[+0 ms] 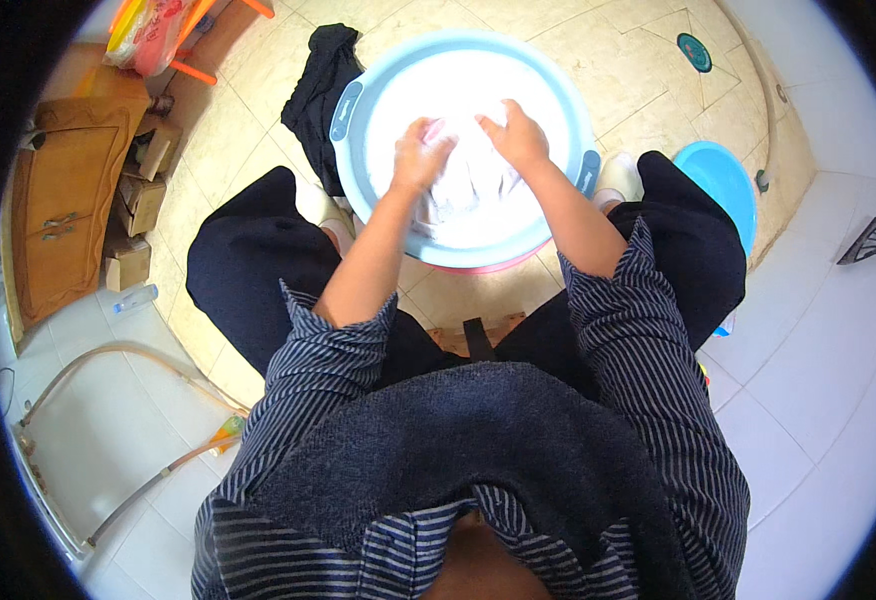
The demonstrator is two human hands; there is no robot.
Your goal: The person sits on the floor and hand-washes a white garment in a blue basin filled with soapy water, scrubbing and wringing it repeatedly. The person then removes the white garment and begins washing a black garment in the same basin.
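Note:
A round light-blue plastic basin (580,97) with grey handles stands on the floor between my feet, filled with bright white suds. Pale wet cloth (460,191) lies in the suds towards my side of the basin. My left hand (424,154) is over the left part of the foam with its fingers curled around something small and pinkish, which glare makes hard to identify. My right hand (516,137) is at the right part of the suds, thumb and fingers apart at the cloth's upper edge; whether it grips any cloth cannot be told.
Black clothing (321,97) lies on the floor tiles left of the basin. A smaller blue basin (719,187) is beyond my right knee, near a floor drain (694,52). At the left are a wooden cabinet (70,187), cardboard boxes (141,202), a plastic bottle (136,298) and a hose (134,349).

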